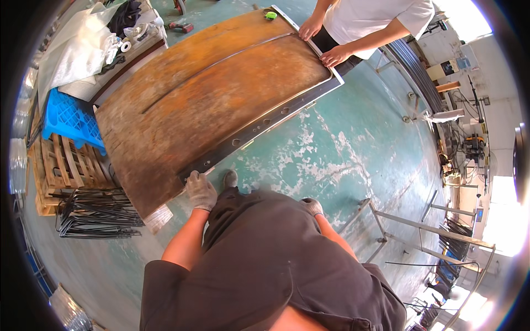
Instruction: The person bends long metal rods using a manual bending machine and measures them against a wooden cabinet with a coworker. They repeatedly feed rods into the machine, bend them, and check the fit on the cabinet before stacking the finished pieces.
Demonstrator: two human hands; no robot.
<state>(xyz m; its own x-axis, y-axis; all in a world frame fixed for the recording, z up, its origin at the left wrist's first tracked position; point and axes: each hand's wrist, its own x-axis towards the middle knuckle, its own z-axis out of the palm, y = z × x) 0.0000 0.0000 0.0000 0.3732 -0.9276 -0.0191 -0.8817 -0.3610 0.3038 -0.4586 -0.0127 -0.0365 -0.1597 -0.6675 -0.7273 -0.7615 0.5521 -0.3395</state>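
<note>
Workshop floor point(342, 160) is worn green paint with white patches. Big rusty sheet point(215, 88) lies flat and low across the middle, dark steel bar point(259, 124) with holes running along its near edge, thin raised seam across the top face

Left hand point(200, 190), grey glove, sits on the near corner where the bar ends; fingers curled over the edge, gripping sheet/bar there. Right hand point(312, 206) also gloved, down by the hip, touching nothing; mostly hidden behind the dark shirt, can't tell if clenched or loose

Second person point(375, 22) in a white shirt at the far end, both bare hands flat on the sheet's far rim. Small green tape measure point(270, 15) on the far corner

Around: blue pallet point(69, 118) on a wooden pallet point(63, 165) to the left, bundle of bent black rods point(96, 212) near it, white sheeting and rolls on a desk point(138, 47) upper left, steel frames point(419, 226) right

Judgement on the step: looks like aligning or holding the bar along the sheet edge with a helper
- keep the left grip on the bar end, thumb clear of the gap between bar and sheet
- bring the right hand onto the edge too; one hand on a corner lets it pivot
- move only together with the far person, call it first
- foot point(230, 177) is right under the edge, pull it back
- rusty edge is sharp, helper has no gloves
</note>
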